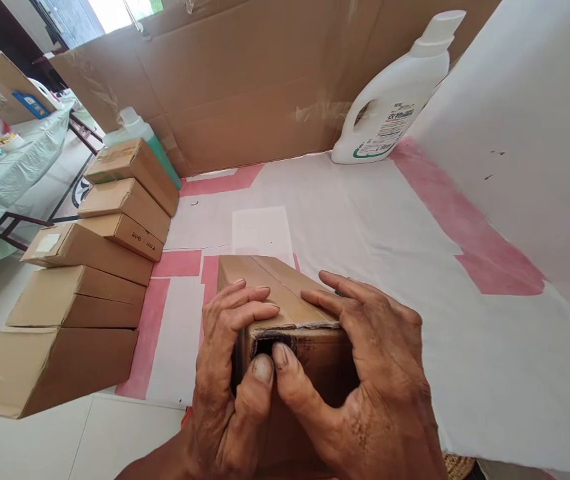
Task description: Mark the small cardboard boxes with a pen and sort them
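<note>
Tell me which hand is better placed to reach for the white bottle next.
Probably the right hand: it holds the box on the side nearer the white bottle; the left hand grips the opposite side, farther away.

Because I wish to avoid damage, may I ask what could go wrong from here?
1. The left hand and right hand have their thumbs at the dark patch on the held box; pressing harder might tear the cardboard there.
2. The row of boxes sits along the left edge of the table, with floor below, so a bump could perhaps knock one down.
</note>
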`<act>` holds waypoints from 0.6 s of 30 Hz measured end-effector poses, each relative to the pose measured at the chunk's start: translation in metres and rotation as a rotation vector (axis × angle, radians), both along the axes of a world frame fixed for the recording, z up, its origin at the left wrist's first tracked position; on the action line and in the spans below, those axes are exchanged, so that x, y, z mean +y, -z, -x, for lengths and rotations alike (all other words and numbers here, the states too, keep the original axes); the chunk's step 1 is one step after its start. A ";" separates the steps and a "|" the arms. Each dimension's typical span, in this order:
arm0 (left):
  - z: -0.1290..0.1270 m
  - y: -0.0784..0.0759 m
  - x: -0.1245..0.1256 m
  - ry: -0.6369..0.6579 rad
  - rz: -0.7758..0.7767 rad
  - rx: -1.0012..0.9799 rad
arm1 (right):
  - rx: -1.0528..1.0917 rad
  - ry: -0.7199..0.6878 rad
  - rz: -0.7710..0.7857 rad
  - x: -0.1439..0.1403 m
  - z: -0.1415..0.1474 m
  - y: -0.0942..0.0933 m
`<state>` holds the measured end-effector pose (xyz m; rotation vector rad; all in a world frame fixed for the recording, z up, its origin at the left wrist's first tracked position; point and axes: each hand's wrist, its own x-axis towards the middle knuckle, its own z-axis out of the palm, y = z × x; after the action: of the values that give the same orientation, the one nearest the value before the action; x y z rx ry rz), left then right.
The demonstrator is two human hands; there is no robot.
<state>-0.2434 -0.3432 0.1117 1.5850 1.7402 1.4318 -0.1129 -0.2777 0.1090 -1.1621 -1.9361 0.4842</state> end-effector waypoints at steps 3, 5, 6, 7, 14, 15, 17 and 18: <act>0.002 0.000 0.001 -0.013 -0.001 -0.001 | 0.004 -0.012 -0.007 0.003 0.005 0.000; 0.005 0.001 0.001 -0.016 0.003 -0.025 | -0.013 -0.028 -0.011 0.005 0.009 -0.001; 0.006 0.002 0.000 -0.029 0.007 -0.049 | -0.013 -0.028 -0.014 0.005 0.011 -0.002; 0.008 0.001 0.000 -0.052 0.010 -0.076 | -0.004 -0.022 -0.016 0.004 0.014 -0.004; 0.015 -0.005 -0.007 -0.323 -0.008 -0.257 | 0.065 0.021 0.031 -0.009 0.043 -0.012; 0.013 -0.005 -0.006 -0.341 -0.016 -0.270 | 0.066 0.025 0.023 -0.010 0.046 -0.011; 0.006 -0.007 -0.005 -0.380 -0.029 -0.263 | 0.070 0.036 0.006 -0.012 0.050 -0.009; 0.003 -0.008 -0.004 -0.399 -0.023 -0.252 | 0.073 0.041 -0.002 -0.013 0.050 -0.008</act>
<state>-0.2463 -0.3477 0.1201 1.0443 1.9586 1.7502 -0.1632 -0.2908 0.1167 -1.1653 -1.8462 0.4958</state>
